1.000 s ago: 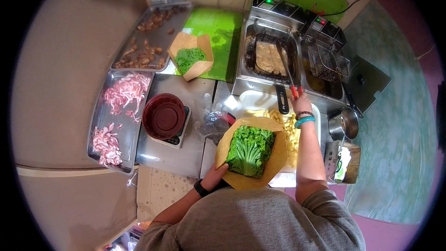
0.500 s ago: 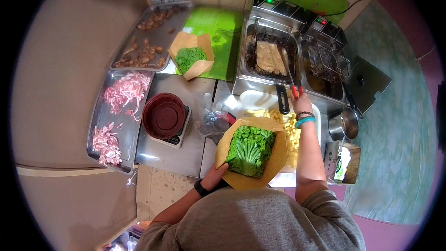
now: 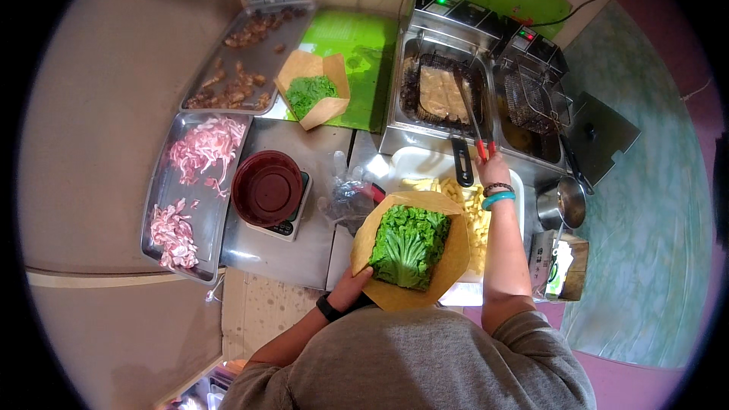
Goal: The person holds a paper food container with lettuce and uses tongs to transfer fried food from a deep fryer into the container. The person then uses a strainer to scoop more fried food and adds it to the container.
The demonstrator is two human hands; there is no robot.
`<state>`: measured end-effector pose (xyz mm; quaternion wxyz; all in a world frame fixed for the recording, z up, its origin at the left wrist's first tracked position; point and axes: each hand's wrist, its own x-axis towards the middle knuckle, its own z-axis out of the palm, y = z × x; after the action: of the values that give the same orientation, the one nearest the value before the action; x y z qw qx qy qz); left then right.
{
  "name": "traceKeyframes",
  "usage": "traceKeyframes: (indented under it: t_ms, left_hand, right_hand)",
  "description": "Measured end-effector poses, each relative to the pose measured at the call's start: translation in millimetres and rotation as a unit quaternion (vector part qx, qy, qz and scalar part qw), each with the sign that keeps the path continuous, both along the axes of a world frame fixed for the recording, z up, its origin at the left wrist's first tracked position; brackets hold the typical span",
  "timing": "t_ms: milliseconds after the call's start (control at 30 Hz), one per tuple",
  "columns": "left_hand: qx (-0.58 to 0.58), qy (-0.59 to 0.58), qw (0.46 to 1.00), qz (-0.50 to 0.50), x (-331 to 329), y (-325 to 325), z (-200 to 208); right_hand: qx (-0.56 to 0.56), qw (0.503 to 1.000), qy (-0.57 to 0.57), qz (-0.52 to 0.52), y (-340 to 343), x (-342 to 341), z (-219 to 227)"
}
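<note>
Pinched between thumb and fingers of our left hand [image 3: 353, 286] is the edge of a brown paper holder [image 3: 366, 247], its mouth spread wide and facing up just in front of our grey shirt [image 3: 402, 357]. Green lettuce leaves [image 3: 408, 249] line it. Farther out, our right hand [image 3: 492, 167] is closed around the red handles of the tongs [image 3: 469, 110]; we cannot tell whether their tips pinch anything.

Under that forearm sits a white tray [image 3: 402, 161] of pale cut sticks [image 3: 477, 237], partly covered by our holder. To the left, we have a dark red bowl [image 3: 267, 186] standing on a scale [image 3: 302, 209], and beyond it a metal tray [image 3: 229, 224] with two heaps of pink-and-white strips [image 3: 206, 150].

Past the white tray, a flat, pale brown piece [image 3: 440, 97] lies in the left basket [image 3: 425, 63] of the fryer, the tongs reaching to its right side. Left of the fryer, a second paper holder [image 3: 338, 74] with lettuce rests on a green board [image 3: 372, 68], beside a tray of browned pieces [image 3: 241, 91].
</note>
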<state>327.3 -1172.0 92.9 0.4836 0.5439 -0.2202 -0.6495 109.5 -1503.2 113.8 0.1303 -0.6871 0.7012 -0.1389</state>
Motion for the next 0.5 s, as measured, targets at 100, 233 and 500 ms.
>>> traceKeyframes:
  t_ms: [100, 233, 500]
  left_hand:
    - [-0.012, -0.024, 1.000, 0.001, 2, -1, 3]
    - [-0.023, 0.014, 0.999, 0.029, 8, 6, -10]
    - [-0.159, -0.026, 0.985, -0.059, 19, 0, 66]
  right_hand:
    - [0.027, 0.999, -0.026, -0.014, -1, 8, 4]
    - [-0.018, 0.995, -0.065, 0.068, -11, 16, -12]
    - [-0.047, 0.979, -0.052, 0.191, -28, 28, -26]
